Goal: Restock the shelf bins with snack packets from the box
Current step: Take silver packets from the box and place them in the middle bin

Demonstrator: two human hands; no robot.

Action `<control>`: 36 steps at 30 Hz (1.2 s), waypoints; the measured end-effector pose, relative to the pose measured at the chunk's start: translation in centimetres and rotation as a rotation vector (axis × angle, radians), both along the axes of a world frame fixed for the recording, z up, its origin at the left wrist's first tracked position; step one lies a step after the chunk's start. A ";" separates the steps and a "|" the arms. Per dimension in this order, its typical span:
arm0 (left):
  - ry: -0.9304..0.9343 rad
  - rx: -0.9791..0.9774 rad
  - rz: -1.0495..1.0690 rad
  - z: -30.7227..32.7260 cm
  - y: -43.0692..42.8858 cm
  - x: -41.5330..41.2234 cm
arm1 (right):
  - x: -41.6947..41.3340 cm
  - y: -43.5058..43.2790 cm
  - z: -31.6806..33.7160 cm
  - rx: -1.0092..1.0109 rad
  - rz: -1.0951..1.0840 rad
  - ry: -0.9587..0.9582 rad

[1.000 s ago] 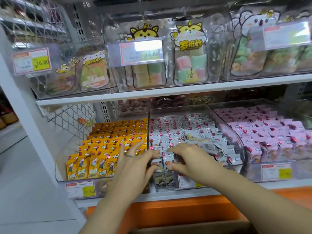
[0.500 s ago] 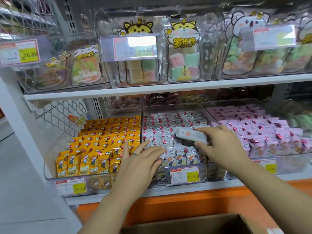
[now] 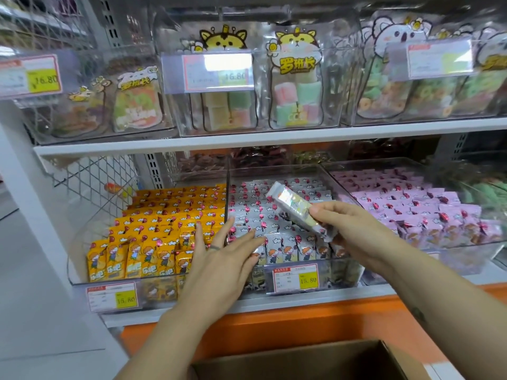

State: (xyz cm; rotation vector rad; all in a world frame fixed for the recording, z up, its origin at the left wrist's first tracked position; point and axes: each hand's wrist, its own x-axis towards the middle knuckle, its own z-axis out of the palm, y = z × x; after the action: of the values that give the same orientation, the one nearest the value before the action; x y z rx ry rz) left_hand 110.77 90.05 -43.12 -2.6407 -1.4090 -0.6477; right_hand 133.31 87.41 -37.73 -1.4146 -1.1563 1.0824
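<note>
Nearest us: open cardboard box (image 3: 301,357) at the bottom edge, flaps up. We can't see what is inside it.

Above it is the orange base strip (image 3: 301,322) of the shelf unit.

Left hand (image 3: 219,264): fingers straight and spread, palm down, over the divider between the left and middle bins. The fingertips reach the front rows of white packets (image 3: 252,204). We can't tell if they touch or hover.

Right hand (image 3: 351,229): pinching the lower end of one long silver-white snack packet (image 3: 290,204) between thumb and fingers. The packet is tilted, free end pointing up-left, and is held in the air above the middle bin (image 3: 345,270), not yet in a row.

The middle bin is clear plastic, nearly full of white packets standing upright in rows, with a price tag (image 3: 295,278) reading 15.80 on its front wall.

The left bin (image 3: 79,242) holds yellow packets (image 3: 164,215) in tidy rows, with its own 15.80 tag (image 3: 112,297). Right bin (image 3: 466,256): pink packets (image 3: 411,204), also rowed.

Wire mesh (image 3: 96,176) stands behind the left bin.

Farther back and up, a white shelf board (image 3: 247,138) carries clear bins of cartoon-printed candy bags (image 3: 297,86). The tag (image 3: 216,72) there reads 16.80. Bags at far left and right are blurred.
</note>
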 end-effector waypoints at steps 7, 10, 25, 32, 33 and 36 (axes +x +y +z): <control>-0.367 -0.194 0.042 2.3 -0.5 0.6 | -2.8 0.8 -2.1 0.156 0.180 -0.511; -0.384 -0.215 0.001 2.6 -0.5 1.3 | -3.5 1.0 -2.9 0.294 0.164 -0.822; -0.007 -0.115 0.010 2.3 0.3 2.5 | 1.1 2.2 -2.7 0.128 -0.142 -1.167; -0.029 -0.160 -0.008 1.9 0.3 2.2 | 1.3 1.9 -0.7 0.493 -0.270 -0.659; -0.048 -0.160 -0.011 1.8 0.3 2.3 | 1.2 1.4 0.2 0.551 -0.256 -0.588; -0.091 -0.132 -0.019 1.6 0.2 2.3 | 1.2 0.3 2.1 0.599 -0.153 -0.549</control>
State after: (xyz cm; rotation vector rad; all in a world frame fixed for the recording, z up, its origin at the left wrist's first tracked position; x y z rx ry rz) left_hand 113.04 90.24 -41.52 -2.7609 -1.5013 -0.7096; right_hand 134.48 87.75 -35.66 -1.3058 -1.5614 0.1866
